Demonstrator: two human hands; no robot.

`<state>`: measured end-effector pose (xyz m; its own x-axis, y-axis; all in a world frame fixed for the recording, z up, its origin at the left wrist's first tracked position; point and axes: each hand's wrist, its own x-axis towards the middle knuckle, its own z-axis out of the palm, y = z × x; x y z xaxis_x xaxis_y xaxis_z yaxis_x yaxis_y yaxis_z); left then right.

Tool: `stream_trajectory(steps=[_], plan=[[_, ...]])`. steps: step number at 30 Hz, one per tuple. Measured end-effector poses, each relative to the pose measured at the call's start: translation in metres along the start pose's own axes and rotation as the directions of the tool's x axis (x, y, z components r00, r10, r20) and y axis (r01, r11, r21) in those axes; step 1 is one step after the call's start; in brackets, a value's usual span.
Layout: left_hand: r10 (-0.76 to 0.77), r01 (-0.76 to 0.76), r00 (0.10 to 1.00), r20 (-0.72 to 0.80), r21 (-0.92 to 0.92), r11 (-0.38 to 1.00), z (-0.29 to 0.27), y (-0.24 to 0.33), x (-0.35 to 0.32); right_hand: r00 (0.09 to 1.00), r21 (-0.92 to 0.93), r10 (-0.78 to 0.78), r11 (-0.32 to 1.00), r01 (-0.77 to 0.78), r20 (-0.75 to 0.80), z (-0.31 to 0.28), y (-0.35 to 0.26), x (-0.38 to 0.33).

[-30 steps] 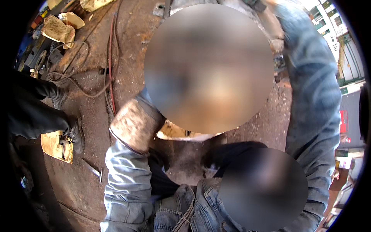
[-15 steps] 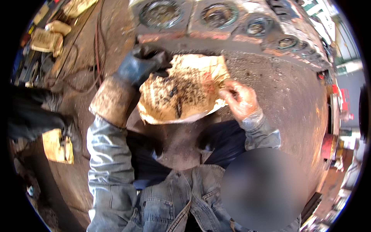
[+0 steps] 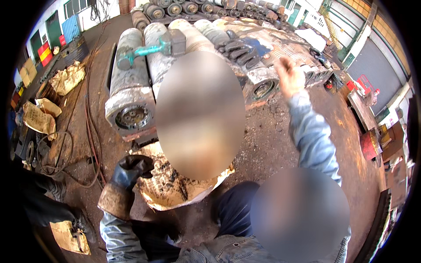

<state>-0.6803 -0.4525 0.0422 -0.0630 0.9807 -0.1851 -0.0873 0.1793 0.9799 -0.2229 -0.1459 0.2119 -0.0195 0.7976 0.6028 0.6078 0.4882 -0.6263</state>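
Observation:
My left hand, in a dark work glove with a worn brown cuff, is at the left edge of a tan paper sheet. Its fingers are curled, and what they hold, if anything, is hidden. Dark, greasy grit and smears lie on the paper, which has upturned edges. A blurred patch covers its right part. My bare right hand reaches out over the row of cylinders with its fingers stretched, slightly smeared, and nothing visible in it. Left of that hand, a black and blue work glove lies on the cylinders.
A teal-handled hammer rests across large grimy metal cylinders in front of me. More cylinders are stacked behind. Hoses run along the floor at left, near crumpled paper. Another person's shoe is at lower left.
My right hand has left the paper's right edge and reached forward to the right. The view has tilted up, showing the cylinders, hammer and glove. My left hand stays by the paper.

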Motion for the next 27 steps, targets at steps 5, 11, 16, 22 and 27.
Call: stream_trajectory(steps=[5, 11, 16, 22, 27], plan=[[-0.080, 0.074, 0.994, -0.078, -0.086, 0.994, 0.007, -0.006, 0.006, 0.998, -0.480, -0.060, 0.876, 0.053, 0.001, -0.046, 0.087, 0.147], [-0.110, 0.107, 0.992, -0.057, -0.040, 0.993, 0.010, -0.005, 0.015, 0.990, 0.087, 0.006, 0.996, 0.007, -0.140, -0.005, 0.086, 0.173], [-0.207, 0.207, 0.978, -0.028, 0.008, 0.978, 0.024, -0.005, 0.016, 0.943, 0.519, -0.143, 0.854, -0.036, 0.301, 0.027, -0.036, 0.017], [-0.159, 0.161, 0.985, 0.060, -0.036, 0.986, 0.068, 0.006, 0.042, 0.534, 0.330, -0.562, 0.818, 0.471, 0.632, 0.015, -0.044, -0.174], [-0.191, 0.204, 0.971, 0.146, -0.080, 0.976, 0.069, -0.018, 0.052, 0.521, 0.352, -0.467, 0.883, 0.310, 0.715, 0.030, -0.032, -0.223]])
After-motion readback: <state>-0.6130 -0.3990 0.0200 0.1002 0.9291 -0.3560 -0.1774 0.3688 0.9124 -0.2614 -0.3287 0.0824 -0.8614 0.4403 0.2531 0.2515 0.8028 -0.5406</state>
